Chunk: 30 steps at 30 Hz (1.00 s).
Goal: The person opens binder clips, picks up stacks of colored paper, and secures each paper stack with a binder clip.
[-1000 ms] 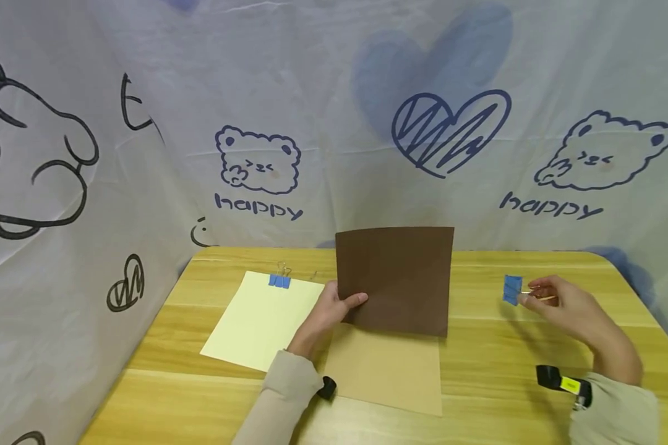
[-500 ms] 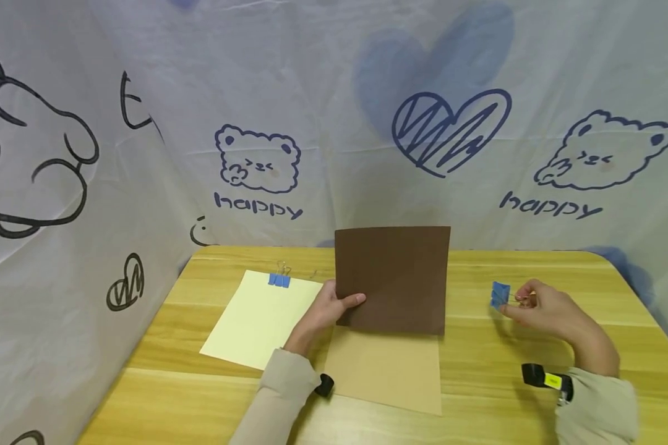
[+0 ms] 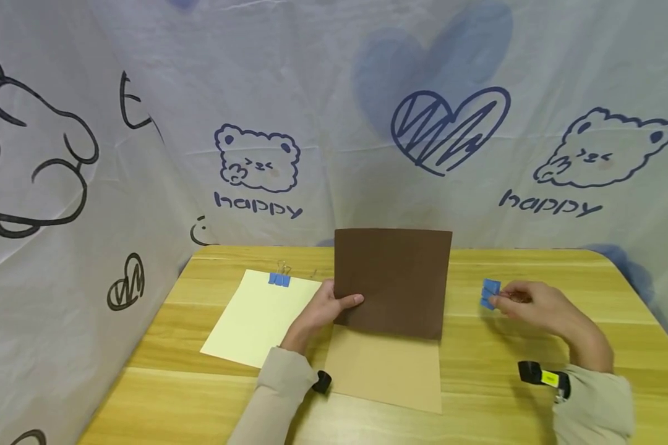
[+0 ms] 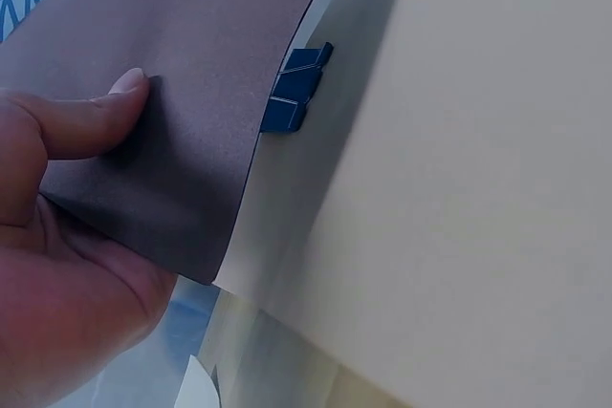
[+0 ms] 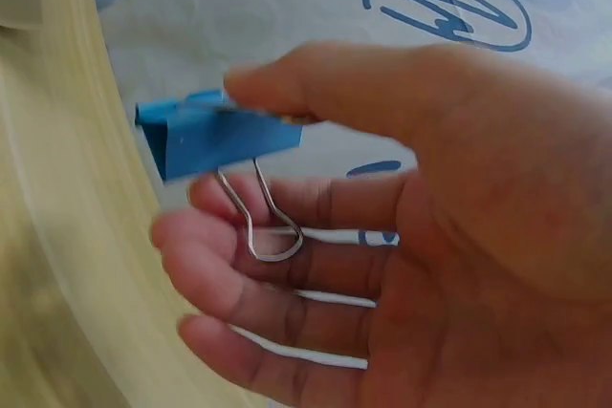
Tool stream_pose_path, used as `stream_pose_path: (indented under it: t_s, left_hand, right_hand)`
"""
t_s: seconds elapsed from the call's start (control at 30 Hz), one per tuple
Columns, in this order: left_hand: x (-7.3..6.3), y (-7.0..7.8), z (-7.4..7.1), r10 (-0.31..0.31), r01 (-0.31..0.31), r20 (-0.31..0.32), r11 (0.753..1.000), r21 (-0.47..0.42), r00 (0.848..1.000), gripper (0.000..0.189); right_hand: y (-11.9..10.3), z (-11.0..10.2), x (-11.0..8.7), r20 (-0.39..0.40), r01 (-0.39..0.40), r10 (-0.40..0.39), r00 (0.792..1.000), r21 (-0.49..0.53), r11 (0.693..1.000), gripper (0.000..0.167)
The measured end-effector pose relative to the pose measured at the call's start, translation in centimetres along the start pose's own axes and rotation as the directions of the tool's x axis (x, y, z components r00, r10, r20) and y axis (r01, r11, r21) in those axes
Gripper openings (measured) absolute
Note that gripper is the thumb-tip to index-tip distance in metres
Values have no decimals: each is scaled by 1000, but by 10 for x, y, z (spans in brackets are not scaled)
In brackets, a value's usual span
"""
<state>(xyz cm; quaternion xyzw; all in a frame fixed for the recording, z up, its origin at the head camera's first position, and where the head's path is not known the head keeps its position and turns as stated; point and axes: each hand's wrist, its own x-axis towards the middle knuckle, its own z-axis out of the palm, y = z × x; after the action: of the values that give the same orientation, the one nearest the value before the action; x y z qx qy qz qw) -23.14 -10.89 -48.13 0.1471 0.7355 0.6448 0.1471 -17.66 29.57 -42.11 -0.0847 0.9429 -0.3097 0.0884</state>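
My left hand point(image 3: 323, 309) holds a dark brown sheet of paper point(image 3: 395, 281) raised by its lower left side, thumb across the front. Under and in front of it lies a tan sheet point(image 3: 386, 374). The left wrist view shows a blue binder clip point(image 4: 298, 93) on the edge of the pale paper point(image 4: 459, 169) beyond the brown sheet; the head view hides this clip. Off to the right, my right hand point(image 3: 542, 312) holds another blue binder clip point(image 3: 490, 294) above the table. In the right wrist view its thumb lies on the clip point(image 5: 229, 136), and a wire handle hangs by the fingers.
A pale yellow sheet point(image 3: 256, 321) with a blue binder clip point(image 3: 279, 280) at its top edge lies on the left of the wooden table point(image 3: 167, 402). A printed cloth point(image 3: 323, 123) hangs behind the table and along its left side.
My right hand has moved left with the binder clip, closer to the brown sheet. The left hand keeps its hold, and the brown sheet has shifted only slightly.
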Motion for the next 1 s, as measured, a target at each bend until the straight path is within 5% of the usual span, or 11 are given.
stream_pose_path:
  t_s: [0.33,0.6,1.0]
  left_hand:
    - [1,-1,0,8,-8,50,1000,-5,999,28]
    - [0,-2,2,-2,2,76,1000,-4,997,28]
    - [0,0,2,4,-3,83,1000,-17,997,30]
  right_hand:
    - [-14,2,3,45,107,-118,992,204,973,29]
    - [-20,7,3,25,191,-201,979,221,957,19]
    - [-19,5,5,68,201,-234,970,319,926,22]
